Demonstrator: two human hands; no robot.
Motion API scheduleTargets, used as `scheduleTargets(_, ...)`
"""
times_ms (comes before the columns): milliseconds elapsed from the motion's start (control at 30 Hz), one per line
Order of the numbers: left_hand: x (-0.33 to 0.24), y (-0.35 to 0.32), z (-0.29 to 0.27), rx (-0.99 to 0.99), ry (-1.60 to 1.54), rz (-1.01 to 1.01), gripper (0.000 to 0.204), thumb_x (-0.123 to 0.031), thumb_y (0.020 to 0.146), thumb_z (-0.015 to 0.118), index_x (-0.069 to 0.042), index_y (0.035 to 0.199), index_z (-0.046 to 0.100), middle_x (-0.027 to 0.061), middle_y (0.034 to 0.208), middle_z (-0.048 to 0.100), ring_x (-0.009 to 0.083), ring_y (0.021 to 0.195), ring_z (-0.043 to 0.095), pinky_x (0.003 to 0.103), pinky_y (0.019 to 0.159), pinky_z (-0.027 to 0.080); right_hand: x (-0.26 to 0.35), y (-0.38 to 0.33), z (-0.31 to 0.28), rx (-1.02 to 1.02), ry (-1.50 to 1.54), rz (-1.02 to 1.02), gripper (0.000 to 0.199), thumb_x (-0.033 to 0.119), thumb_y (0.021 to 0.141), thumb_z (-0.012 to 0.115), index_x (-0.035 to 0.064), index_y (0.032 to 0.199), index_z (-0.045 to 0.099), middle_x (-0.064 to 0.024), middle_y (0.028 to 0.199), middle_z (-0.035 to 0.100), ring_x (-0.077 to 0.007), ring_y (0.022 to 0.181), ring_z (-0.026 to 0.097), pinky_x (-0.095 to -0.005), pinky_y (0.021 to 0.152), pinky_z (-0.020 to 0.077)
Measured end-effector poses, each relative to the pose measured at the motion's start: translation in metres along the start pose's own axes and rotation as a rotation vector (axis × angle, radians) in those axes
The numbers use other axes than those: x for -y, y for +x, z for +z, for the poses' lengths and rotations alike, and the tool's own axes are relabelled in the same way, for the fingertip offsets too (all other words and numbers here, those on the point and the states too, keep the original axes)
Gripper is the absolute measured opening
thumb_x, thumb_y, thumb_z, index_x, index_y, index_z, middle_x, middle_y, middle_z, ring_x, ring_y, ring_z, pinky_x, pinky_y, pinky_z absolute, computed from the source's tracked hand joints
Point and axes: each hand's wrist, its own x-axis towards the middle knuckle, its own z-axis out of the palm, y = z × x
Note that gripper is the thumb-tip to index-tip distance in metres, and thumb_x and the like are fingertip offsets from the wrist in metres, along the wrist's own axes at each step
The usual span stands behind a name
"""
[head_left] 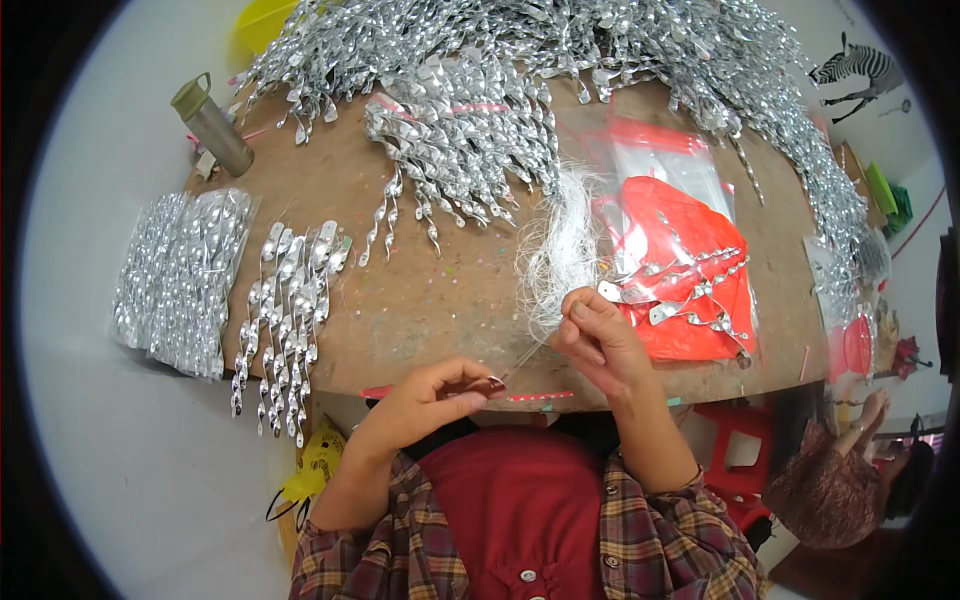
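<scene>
Near the table's front edge, my left hand (425, 402) is closed in a loose pinch on a thin clear thread (525, 354). From there the thread slants up toward my right hand (607, 345), whose thumb and forefinger are pinched together on it. A tangled bundle of white thread (565, 245) lies just beyond the hands. Right of it, several silver twisted spiral strips (700, 290) rest on a red-orange plastic bag (685, 335), close to my right hand. A small dark red patch shows at the left fingertips; I cannot make out what it is.
A large heap of silver spirals (520, 35) covers the table's far side, with a bundle (465, 140) before it. At left lie a bagged pack (185, 280) and loose spirals (290, 320). A metal bottle (215, 128) stands far left. Another person (835, 480) sits at right.
</scene>
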Motion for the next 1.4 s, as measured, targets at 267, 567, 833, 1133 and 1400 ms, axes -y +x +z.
scheduleTargets(267,-0.005,0.024,0.016,-0.002,-0.376,0.021,0.025,-0.012,0.087,0.057,0.000,0.108,0.052,0.0075,0.088,0.062,0.0114,0.078,0.058,0.023,0.071,0.047,-0.005,-0.003,0.026,0.073,-0.190,0.204,0.009,0.013,0.087,0.057,0.0046,0.090,0.056,-0.0067,0.068,0.060,-0.0006,0.040,0.032,-0.0132,0.034,0.0172)
scheduleTargets(567,-0.004,0.025,0.027,-0.367,0.098,0.112,0.010,-0.008,0.085,0.058,0.000,0.091,0.060,0.0000,0.073,0.058,0.0028,0.061,0.050,0.017,0.053,0.040,0.006,-0.004,0.029,-0.150,-0.490,0.006,0.016,0.011,0.084,0.060,0.0040,0.098,0.059,-0.0025,0.076,0.060,-0.0023,0.046,0.036,-0.0167,0.040,0.0262)
scheduleTargets(833,-0.004,0.033,0.035,-0.466,0.281,0.222,0.008,-0.007,0.084,0.060,0.000,0.087,0.060,-0.0029,0.070,0.057,0.0011,0.060,0.048,0.016,0.054,0.040,0.003,-0.011,0.045,0.033,-1.494,-0.554,0.023,0.002,0.074,0.066,0.0066,0.096,0.063,-0.0055,0.075,0.056,-0.0149,0.061,0.051,-0.0258,0.055,0.0397)
scheduleTargets(1133,-0.004,0.028,0.036,-0.360,-0.055,0.127,0.010,-0.008,0.087,0.056,-0.001,0.094,0.059,0.0014,0.077,0.060,0.0055,0.065,0.055,0.018,0.059,0.045,-0.008,-0.006,0.036,-0.080,-1.379,-0.536,0.012,0.003,0.078,0.063,0.0045,0.090,0.062,-0.0039,0.076,0.061,-0.0098,0.064,0.054,-0.0229,0.053,0.0404)
scheduleTargets(1400,-0.001,0.025,0.037,-0.433,-0.215,0.111,0.017,-0.012,0.089,0.055,0.000,0.100,0.059,0.0037,0.086,0.062,0.0085,0.074,0.060,0.021,0.067,0.049,-0.012,0.001,0.040,0.002,-0.446,-0.042,0.006,0.007,0.081,0.061,0.0029,0.085,0.059,-0.0059,0.098,0.053,-0.0074,0.069,0.048,-0.0191,0.057,0.0393)
